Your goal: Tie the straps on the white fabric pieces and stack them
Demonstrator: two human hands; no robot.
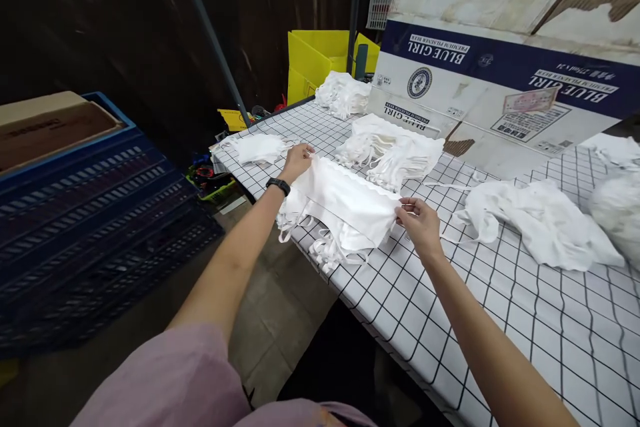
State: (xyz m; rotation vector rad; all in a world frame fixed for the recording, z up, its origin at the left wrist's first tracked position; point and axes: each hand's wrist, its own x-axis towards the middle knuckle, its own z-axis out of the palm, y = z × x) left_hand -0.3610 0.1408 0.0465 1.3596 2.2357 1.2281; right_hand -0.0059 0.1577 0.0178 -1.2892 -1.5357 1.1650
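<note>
Stretched between my hands is a white garment (345, 197) with a scalloped upper edge, lying over a pile of similar pieces with thin straps (327, 250) near the table edge. My left hand (297, 161), with a black band on its wrist, pinches the far left corner. The right corner is pinched between thumb and fingers of my right hand (419, 221). Just beyond it sits a thick stack of white garments (395, 147). A loose heap of white cloth (543, 223) with trailing straps lies to the right of my right hand.
A black-and-white checked cloth (480, 307) covers the table. More white pieces lie at the far left (260, 149) and back (343, 95). A large cardboard sheet (450, 90) stands behind. Blue crates (90, 233) are on the left, a yellow box (320, 53) beyond the table.
</note>
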